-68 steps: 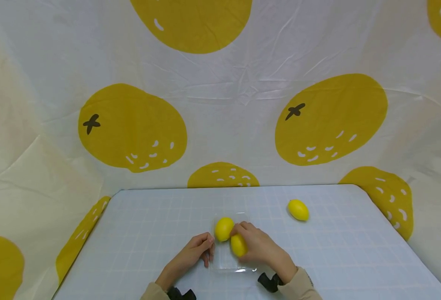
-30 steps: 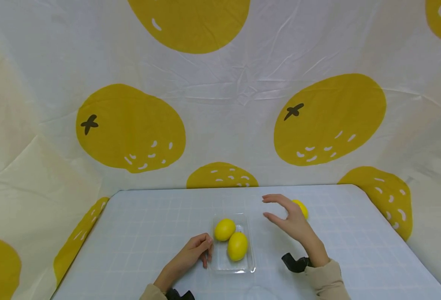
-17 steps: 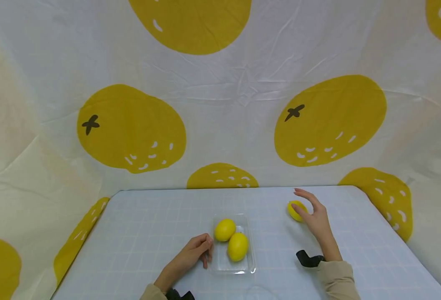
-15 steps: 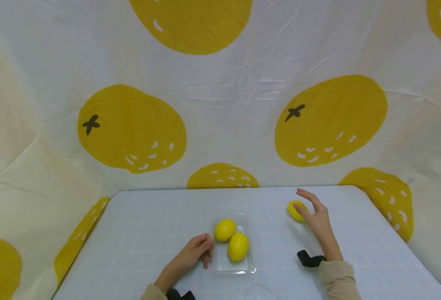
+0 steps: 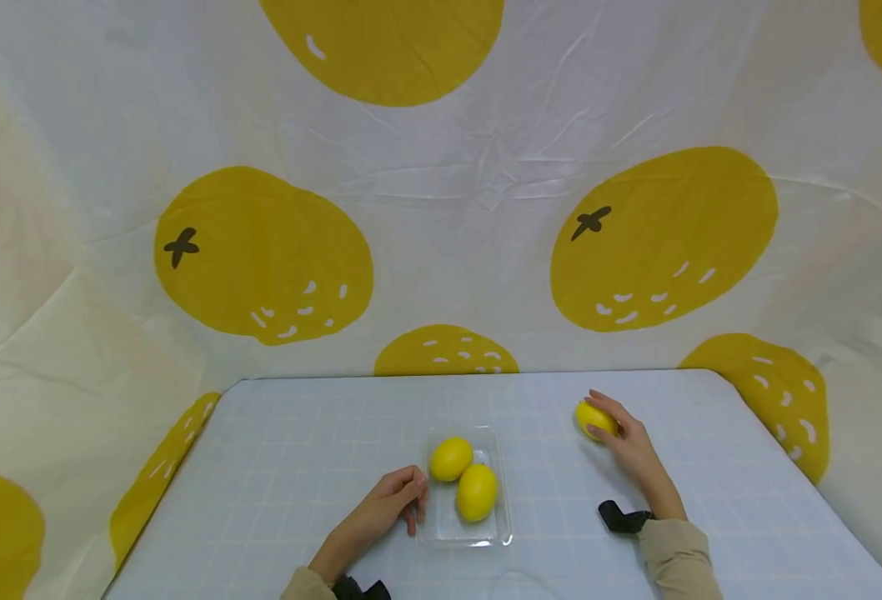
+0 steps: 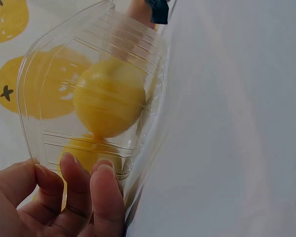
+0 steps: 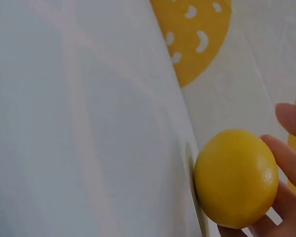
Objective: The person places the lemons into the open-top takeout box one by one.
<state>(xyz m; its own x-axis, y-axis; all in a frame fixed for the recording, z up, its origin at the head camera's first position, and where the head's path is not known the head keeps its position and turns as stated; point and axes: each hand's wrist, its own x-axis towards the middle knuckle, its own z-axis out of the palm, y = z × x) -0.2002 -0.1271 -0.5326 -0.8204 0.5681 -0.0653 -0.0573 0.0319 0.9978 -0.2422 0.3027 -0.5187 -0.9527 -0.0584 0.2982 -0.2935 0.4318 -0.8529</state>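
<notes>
A loose lemon (image 5: 594, 418) lies on the table (image 5: 298, 433), right of centre and toward the far edge, well apart from the tray (image 5: 503, 500). It is gripped by the right hand (image 5: 628, 446), whose fingers are curled over its top and right side; in the right wrist view the lemon (image 7: 236, 177) is seen cupped by fingertips (image 7: 288, 163) while resting on the table, not yet lifted. Near the middle of the table, a clear plastic tray holds two lemons (image 5: 451, 458) (image 5: 476, 492) lying side by side and touching. The left hand (image 5: 384, 512) rests at the tray's left edge with its fingers loosely bent and touching the rim (image 6: 96, 173); nothing is clasped by it. By this showing, two lemons are judged to be placed already, and the third is left to be carried over; room for it appears only at the near end of the tray. Nothing lies on the table between the gripped lemon and the tray. Behind the table hangs a white cloth (image 5: 471, 192) printed with large yellow fruit.
</notes>
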